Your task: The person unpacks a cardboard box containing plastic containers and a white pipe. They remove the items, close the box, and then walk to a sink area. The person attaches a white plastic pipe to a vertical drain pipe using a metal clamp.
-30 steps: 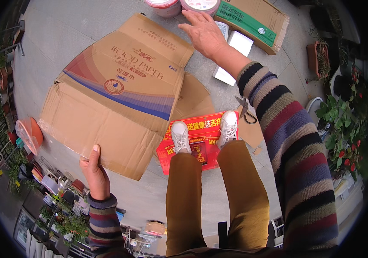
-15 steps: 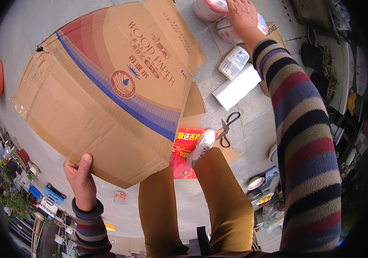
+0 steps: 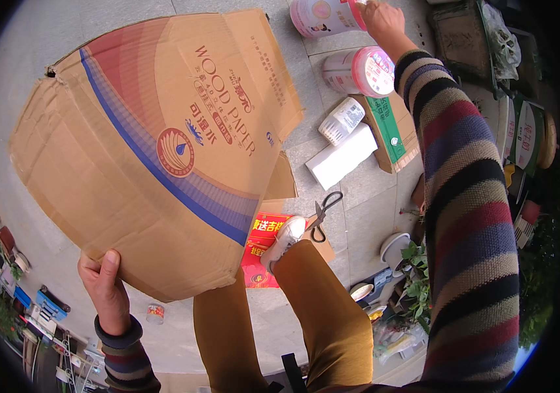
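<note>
My left hand (image 3: 105,288) grips the near edge of a large flattened cardboard box (image 3: 155,150) with a blue and orange band, held up off the ground. My right hand (image 3: 381,18) reaches far forward and rests on the top of a pink and white tin (image 3: 322,16) lying on the paving; whether the fingers close around it is hidden. A second pink-lidded tin (image 3: 358,71) lies just below the hand. Black scissors (image 3: 324,215) lie by my white shoe (image 3: 283,241).
A red printed sheet (image 3: 260,252) lies under my feet. A white ribbed container (image 3: 342,120), a white flat pack (image 3: 340,156) and a brown box with a green label (image 3: 391,131) lie beside the tins. Potted plants (image 3: 417,288) and clutter stand at the right.
The cardboard has been lifted higher and closer, now filling the left. My right hand has moved from the cardboard's far edge out to the farther tin. My view has swung right.
</note>
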`<state>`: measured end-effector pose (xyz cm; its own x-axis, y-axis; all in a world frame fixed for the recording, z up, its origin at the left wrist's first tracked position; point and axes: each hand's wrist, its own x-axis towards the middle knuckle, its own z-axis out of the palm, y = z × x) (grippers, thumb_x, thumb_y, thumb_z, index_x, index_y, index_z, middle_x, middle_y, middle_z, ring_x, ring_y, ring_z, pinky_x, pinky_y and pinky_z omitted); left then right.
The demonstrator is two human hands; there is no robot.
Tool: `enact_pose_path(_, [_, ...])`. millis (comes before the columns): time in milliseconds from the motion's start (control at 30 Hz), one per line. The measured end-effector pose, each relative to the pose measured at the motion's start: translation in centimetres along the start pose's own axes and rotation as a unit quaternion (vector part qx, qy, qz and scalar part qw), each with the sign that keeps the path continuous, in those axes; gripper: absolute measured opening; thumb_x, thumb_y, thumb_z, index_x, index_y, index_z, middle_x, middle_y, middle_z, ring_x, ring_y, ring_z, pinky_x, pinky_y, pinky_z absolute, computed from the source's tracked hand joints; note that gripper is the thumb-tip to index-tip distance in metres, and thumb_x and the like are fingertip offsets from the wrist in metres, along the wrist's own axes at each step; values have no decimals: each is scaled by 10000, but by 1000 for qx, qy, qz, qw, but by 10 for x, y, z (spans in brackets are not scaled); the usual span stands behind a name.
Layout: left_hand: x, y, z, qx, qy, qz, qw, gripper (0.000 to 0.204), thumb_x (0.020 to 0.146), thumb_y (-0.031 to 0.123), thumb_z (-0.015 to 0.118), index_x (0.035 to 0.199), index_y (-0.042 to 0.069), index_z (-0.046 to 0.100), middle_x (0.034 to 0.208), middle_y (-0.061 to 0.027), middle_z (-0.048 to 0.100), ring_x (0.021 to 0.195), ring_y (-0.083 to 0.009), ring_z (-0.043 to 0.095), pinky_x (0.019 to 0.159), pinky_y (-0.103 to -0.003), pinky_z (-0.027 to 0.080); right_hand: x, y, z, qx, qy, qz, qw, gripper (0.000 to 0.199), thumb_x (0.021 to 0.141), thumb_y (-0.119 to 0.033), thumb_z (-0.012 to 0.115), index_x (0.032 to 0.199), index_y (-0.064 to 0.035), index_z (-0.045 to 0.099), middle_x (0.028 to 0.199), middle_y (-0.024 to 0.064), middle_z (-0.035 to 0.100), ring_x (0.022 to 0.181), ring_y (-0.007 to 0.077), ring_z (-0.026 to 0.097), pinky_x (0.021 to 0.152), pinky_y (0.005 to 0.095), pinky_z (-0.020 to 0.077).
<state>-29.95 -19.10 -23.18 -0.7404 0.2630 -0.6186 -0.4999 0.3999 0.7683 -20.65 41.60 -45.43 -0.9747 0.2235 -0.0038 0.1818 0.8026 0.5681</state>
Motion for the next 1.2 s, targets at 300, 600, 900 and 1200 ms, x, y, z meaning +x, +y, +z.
enact_pose_path(300, [10,-5,1,-21,-22,-8,1000,409,896,235,713,1172,-46,599,1108,-112,687,1025,-171,624,966,-319,438,-22,16,11,-365,164,-161,902,623,834,-195,525,1420,6,469,730,95,537,649,226,560,586,428,497])
enact_pose_path(600, [5,-8,1,-31,-26,-10,999,425,889,221,718,1195,-45,590,1143,-122,680,1054,-186,624,987,-332,433,30,-8,-37,56,-59,-52,995,458,885,-168,537,1321,-28,531,903,152,605,791,263,606,688,416,495])
enact_pose_path(900, [3,-6,7,-36,-22,-12,999,421,890,224,715,1189,-47,597,1146,-124,679,1066,-192,622,991,-334,434,46,-36,-54,154,-77,-8,985,435,920,-205,542,1329,-57,547,1079,171,588,971,283,585,832,429,469])
enact_pose_path(1200, [-17,2,11,-5,-37,9,999,383,919,205,679,1202,-34,584,1149,-106,674,1061,-171,620,995,-327,436,63,-62,-102,280,-169,81,942,413,955,-241,546,1337,-85,564,1255,191,572,1152,302,564,976,441,442])
